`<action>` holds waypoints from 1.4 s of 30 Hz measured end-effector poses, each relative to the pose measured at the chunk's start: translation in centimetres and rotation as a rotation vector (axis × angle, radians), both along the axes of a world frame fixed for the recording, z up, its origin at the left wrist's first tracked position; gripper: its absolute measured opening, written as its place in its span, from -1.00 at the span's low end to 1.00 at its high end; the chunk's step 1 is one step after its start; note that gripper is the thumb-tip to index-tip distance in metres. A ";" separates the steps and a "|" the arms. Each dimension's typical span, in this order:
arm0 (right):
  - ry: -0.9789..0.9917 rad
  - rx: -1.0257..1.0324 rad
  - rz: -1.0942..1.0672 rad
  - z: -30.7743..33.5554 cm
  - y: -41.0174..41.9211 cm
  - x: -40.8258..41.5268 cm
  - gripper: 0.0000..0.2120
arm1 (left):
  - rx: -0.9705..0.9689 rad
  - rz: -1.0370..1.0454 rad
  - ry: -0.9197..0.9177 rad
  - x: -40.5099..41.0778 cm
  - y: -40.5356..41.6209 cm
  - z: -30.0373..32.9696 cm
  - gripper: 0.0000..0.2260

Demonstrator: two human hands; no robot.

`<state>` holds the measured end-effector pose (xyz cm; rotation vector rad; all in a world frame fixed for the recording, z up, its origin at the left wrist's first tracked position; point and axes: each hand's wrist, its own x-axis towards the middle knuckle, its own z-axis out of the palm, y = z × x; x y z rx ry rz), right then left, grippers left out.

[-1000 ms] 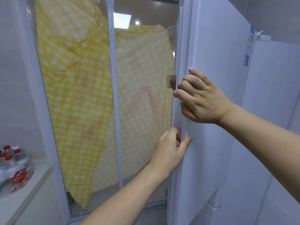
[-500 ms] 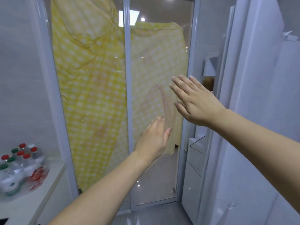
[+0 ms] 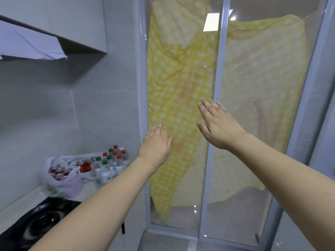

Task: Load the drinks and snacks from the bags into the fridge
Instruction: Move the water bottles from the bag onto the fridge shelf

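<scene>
Both hands — left hand (image 3: 155, 142), right hand (image 3: 217, 124) — hang mid-air, fingers loose and flat, grasping nothing — white plastic bag of red cans (image 3: 61, 175) sits on the counter (image 3: 21, 200).

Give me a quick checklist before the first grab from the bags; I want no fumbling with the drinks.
1. Left hand free: ok, fingers straight, holding nothing.
2. Right hand free: ok, open in the air before the glass door.
3. Bags in view: ok, a white bag with cans sits on the counter, bottles beside it.
4. Bag mouth open: ok, can tops show.
5. Path from left hand to bottles: ok, nothing between.
6. Fridge open and ready: cannot tell, it is out of view.
</scene>
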<state>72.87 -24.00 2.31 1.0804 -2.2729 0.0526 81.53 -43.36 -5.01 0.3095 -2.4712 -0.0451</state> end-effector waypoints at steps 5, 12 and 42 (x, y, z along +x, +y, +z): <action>-0.056 0.018 0.181 -1.4 -7.0 1.7 -0.41 | -0.005 0.231 -0.058 5.0 -5.1 0.2 -0.47; -0.137 0.073 0.406 -4.3 -13.7 5.5 -0.41 | 0.041 0.498 -0.118 12.5 -8.9 -0.6 -0.47; -0.429 0.180 0.601 -12.8 -29.2 -4.1 -0.41 | 0.111 0.579 -0.301 7.2 -21.3 -9.0 -0.46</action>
